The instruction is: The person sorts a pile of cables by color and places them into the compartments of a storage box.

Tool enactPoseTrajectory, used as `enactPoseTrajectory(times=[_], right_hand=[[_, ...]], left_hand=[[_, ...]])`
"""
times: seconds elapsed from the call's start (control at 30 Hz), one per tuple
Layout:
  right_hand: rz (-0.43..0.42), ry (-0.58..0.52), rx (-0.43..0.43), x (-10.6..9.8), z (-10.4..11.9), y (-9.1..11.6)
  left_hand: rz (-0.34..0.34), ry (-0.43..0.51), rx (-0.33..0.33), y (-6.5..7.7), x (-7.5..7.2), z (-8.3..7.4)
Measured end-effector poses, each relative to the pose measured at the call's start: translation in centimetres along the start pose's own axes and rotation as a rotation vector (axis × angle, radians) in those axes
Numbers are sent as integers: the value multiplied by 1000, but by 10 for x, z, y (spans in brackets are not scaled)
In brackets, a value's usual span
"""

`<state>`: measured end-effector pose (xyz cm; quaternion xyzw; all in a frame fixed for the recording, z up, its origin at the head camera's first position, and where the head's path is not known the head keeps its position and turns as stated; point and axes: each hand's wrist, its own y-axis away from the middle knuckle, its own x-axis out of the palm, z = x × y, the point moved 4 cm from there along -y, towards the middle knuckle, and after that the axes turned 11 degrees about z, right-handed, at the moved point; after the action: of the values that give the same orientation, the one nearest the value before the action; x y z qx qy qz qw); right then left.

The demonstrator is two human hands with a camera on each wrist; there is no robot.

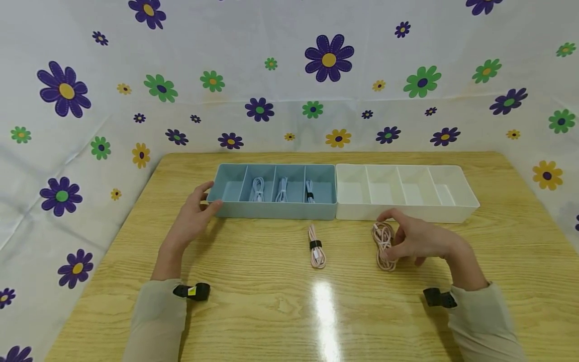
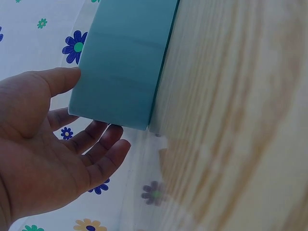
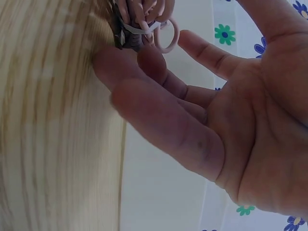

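Note:
My right hand (image 1: 418,239) curls its thumb and index finger round a bundled pink cable (image 1: 383,245) on the table, in front of the white divided box (image 1: 407,212). In the right wrist view, the pink cable (image 3: 144,14) lies at the top, beside the fingertips, partly cut off. My left hand (image 1: 192,218) touches the left end of the blue divided box (image 1: 276,210), thumb at the front corner and fingers loosely bent by the end wall. A second pink cable (image 1: 316,249), bound with a black strap, lies on the table between the hands.
Light blue cables (image 1: 258,188) lie in three compartments of the blue box; the rightmost has a black strap. Both boxes stand end to end across the wooden table (image 1: 253,301). Behind the table hangs a white flowered cloth (image 1: 289,45).

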<state>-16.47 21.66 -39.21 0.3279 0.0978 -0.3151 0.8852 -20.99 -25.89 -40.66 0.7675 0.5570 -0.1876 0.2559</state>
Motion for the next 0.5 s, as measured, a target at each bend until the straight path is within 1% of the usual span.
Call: enactPoseTrajectory(times=[0.3, 0.5], right_hand=[[-33, 58, 16, 4, 1, -6], [-108, 117, 44, 6, 1, -13]], left_hand=[[0, 5, 2, 0, 0, 1], [-1, 2, -5, -1, 0, 1]])
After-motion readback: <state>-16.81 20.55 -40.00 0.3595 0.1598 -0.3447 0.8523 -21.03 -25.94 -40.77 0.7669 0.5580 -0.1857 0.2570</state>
